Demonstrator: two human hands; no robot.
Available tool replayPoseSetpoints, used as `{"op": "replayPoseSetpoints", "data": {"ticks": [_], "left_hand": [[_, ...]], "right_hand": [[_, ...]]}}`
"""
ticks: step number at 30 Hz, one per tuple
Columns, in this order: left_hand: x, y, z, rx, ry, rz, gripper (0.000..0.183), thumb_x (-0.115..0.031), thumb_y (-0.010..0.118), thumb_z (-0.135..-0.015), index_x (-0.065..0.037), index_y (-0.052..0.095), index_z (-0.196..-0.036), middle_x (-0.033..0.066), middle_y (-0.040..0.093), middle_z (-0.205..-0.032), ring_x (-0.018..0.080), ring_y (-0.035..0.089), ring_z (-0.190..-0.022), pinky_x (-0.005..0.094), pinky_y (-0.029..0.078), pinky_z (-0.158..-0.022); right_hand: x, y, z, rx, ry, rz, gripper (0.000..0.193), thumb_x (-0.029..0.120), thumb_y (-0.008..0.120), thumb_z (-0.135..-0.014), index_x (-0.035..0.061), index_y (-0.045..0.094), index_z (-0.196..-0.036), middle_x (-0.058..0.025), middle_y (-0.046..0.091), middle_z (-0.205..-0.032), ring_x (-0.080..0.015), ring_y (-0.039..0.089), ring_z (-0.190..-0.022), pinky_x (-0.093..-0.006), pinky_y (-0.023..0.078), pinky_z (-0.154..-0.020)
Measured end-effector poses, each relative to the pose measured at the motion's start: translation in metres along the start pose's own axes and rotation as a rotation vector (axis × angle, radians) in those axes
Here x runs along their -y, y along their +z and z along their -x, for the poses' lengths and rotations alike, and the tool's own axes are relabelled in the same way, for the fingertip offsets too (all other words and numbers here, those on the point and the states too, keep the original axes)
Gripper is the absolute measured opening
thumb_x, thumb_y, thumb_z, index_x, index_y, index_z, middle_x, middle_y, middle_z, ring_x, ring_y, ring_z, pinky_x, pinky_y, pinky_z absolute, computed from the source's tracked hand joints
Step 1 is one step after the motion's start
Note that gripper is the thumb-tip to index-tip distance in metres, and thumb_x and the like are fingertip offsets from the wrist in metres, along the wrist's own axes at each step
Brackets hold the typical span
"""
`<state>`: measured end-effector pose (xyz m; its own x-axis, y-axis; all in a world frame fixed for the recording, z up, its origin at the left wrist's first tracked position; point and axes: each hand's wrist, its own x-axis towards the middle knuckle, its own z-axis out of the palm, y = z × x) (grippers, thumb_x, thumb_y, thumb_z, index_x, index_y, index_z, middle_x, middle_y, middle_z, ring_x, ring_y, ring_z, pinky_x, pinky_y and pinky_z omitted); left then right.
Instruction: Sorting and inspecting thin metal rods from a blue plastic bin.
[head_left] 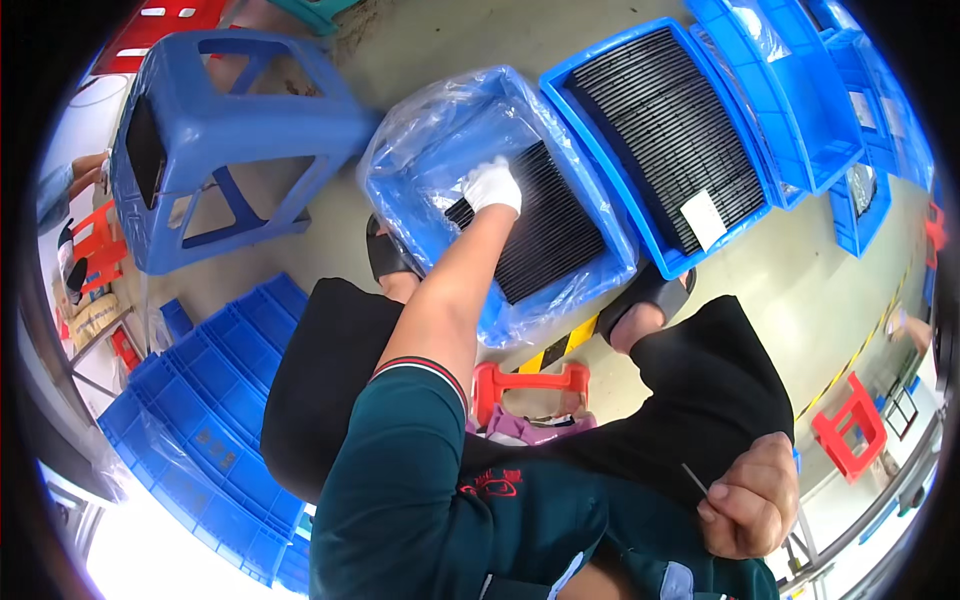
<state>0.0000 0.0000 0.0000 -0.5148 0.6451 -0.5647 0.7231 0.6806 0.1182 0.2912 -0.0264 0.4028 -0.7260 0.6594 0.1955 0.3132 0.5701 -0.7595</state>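
Note:
My left hand (493,187), in a white glove, reaches into a blue crate lined with clear plastic (405,195). It is at the left edge of a row of thin black strips (555,235) packed side by side; its fingers are too blurred to show a grip. Low on the right, my bare right hand (752,502) pinches a thin grey rod (693,478) between thumb and fingers, with one end sticking out up and to the left. Beside the lined crate is a second blue crate (655,250) filled with similar black strips (660,120), with a white paper slip (704,219) on them.
A blue plastic stool (250,110) stands at the upper left. Stacked blue crates (200,420) fill the lower left, and more blue crates (800,100) are at the upper right. A small red stool (530,380) is between my legs; another red stool (850,430) stands at the right.

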Motion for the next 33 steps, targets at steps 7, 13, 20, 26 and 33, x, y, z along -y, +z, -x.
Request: {"op": "replayPoseSetpoints", "data": {"ticks": [7, 13, 20, 26, 33], "left_hand": [[0.001, 0.005, 0.019, -0.283, 0.108, 0.025, 0.055, -0.031, 0.073, -0.076, -0.015, 0.051, -0.124, 0.0134, 0.055, -0.118, 0.0322, 0.051, -0.111, 0.0461, 0.044, -0.091], [0.018, 0.004, 0.024, -0.289, 0.194, -0.035, 0.065, -0.031, 0.074, -0.074, -0.016, 0.045, -0.129, 0.0104, 0.055, -0.117, 0.031, 0.054, -0.108, 0.0454, 0.045, -0.089], [0.028, -0.008, -0.015, -0.252, 0.266, -0.203, 0.033, -0.024, 0.054, -0.087, -0.017, 0.057, -0.118, 0.0109, 0.061, -0.105, 0.0303, 0.061, -0.097, 0.0449, 0.05, -0.08], [0.019, 0.02, 0.012, -0.432, 0.203, -0.066, 0.053, -0.03, 0.065, -0.08, -0.015, 0.047, -0.128, 0.0123, 0.052, -0.119, 0.0321, 0.05, -0.111, 0.0472, 0.044, -0.091], [-0.006, 0.038, 0.047, -0.277, 0.169, -0.016, 0.079, -0.047, 0.064, -0.082, -0.008, 0.031, -0.143, 0.0198, 0.03, -0.147, 0.0443, 0.024, -0.136, 0.0539, 0.025, -0.11]], "right_hand": [[-0.003, 0.007, -0.002, -0.021, 0.029, 0.01, 0.019, 0.011, 0.076, -0.066, 0.0089, 0.065, -0.082, -0.0052, 0.055, -0.072, -0.0181, 0.054, -0.061, -0.0303, 0.037, -0.052], [-0.001, 0.01, 0.0, -0.037, 0.058, 0.016, 0.016, 0.01, 0.076, -0.066, 0.0089, 0.066, -0.079, -0.0057, 0.056, -0.072, -0.0187, 0.055, -0.061, -0.0309, 0.039, -0.052], [0.001, 0.009, -0.001, -0.03, 0.062, 0.009, 0.016, 0.01, 0.076, -0.067, 0.0087, 0.066, -0.08, -0.0058, 0.056, -0.071, -0.0184, 0.055, -0.061, -0.0306, 0.039, -0.053], [0.0, 0.011, -0.002, -0.021, 0.062, -0.003, 0.016, 0.011, 0.075, -0.068, 0.0083, 0.066, -0.081, -0.0062, 0.057, -0.072, -0.0185, 0.055, -0.061, -0.0304, 0.04, -0.053], [0.0, 0.013, -0.002, -0.008, 0.06, 0.005, 0.014, 0.01, 0.074, -0.069, 0.0081, 0.066, -0.081, -0.0066, 0.058, -0.072, -0.0189, 0.056, -0.061, -0.0303, 0.041, -0.052]]}}
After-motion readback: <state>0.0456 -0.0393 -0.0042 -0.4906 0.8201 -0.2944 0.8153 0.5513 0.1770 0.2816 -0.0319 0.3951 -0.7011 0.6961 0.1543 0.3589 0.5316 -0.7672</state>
